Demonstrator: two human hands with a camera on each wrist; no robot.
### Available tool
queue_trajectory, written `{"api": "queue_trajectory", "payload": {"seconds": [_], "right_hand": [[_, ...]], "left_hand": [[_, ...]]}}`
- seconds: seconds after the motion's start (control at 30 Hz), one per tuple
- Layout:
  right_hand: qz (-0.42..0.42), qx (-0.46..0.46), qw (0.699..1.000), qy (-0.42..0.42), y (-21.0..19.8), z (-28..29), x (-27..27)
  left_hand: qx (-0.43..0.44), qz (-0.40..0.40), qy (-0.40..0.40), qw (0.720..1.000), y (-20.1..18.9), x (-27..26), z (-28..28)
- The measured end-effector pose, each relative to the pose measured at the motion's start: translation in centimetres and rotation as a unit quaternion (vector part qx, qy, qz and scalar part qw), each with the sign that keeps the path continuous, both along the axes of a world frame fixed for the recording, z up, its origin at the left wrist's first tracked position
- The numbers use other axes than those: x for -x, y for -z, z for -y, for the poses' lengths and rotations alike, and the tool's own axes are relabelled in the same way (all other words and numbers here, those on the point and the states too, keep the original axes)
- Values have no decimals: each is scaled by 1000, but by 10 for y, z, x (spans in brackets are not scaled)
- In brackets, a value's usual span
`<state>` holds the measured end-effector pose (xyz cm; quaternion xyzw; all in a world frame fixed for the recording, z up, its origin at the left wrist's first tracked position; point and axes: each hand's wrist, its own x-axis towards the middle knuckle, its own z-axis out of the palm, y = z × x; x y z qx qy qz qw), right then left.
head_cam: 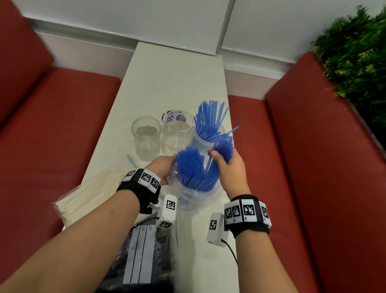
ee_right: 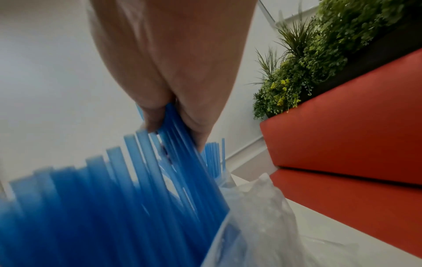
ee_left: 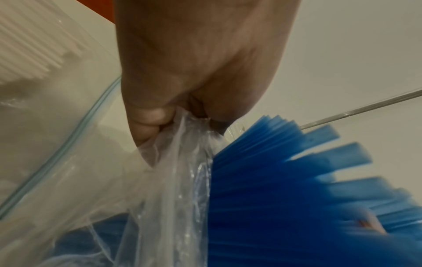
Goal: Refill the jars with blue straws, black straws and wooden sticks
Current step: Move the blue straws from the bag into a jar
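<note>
A clear plastic bag (head_cam: 197, 196) full of blue straws (head_cam: 190, 167) stands upright on the white table (head_cam: 170, 75). My left hand (head_cam: 162, 167) pinches the bag's bunched edge (ee_left: 182, 130). Gripping a bundle of blue straws (head_cam: 224, 150) that leans out of the bag is my right hand (head_cam: 227, 165), with fingers curled round it (ee_right: 173, 126). Behind stands a jar (head_cam: 205, 142) holding blue straws (head_cam: 209, 118). Two clear jars (head_cam: 145, 138) (head_cam: 177, 133) hold no straws. A zip bag of pale sticks (head_cam: 91, 191) lies left, and a bag of black straws (head_cam: 141, 262) lies near me.
Red bench seats (head_cam: 50, 123) (head_cam: 301, 166) flank the narrow table. A green plant wall (head_cam: 367, 56) rises at the right. A dark blue lid (head_cam: 174, 117) lies behind the middle jar. The table's far half is bare.
</note>
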<state>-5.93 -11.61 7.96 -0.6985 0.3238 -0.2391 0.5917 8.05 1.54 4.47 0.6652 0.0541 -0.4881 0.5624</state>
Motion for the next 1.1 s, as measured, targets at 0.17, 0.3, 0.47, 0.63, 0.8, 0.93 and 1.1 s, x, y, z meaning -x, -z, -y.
{"api": "queue_trajectory", "payload": {"seconds": [0.17, 0.3, 0.47, 0.63, 0.8, 0.93, 1.1], "right_hand": [[-10, -61, 998, -29, -5, 12, 0], [41, -55, 996, -62, -24, 34, -9], [11, -39, 995, -92, -21, 23, -7], [114, -7, 987, -116, -103, 46, -22], [320, 44, 943, -82, -196, 77, -51], [301, 72, 950, -36, -173, 87, -85], [150, 51, 987, -18, -89, 105, -112]], "left_hand": [[1, 0, -13, 1000, 3, 0, 1], [1, 3, -35, 999, 3, 2, 3], [-4, 2, -51, 999, 4, 7, 3], [-28, 19, -46, 998, 5, 1, -1], [-41, 28, -32, 998, 2, -5, 1], [-71, 53, 4, 996, 3, -10, 11], [-90, 54, 1, 994, 7, -17, 21]]}}
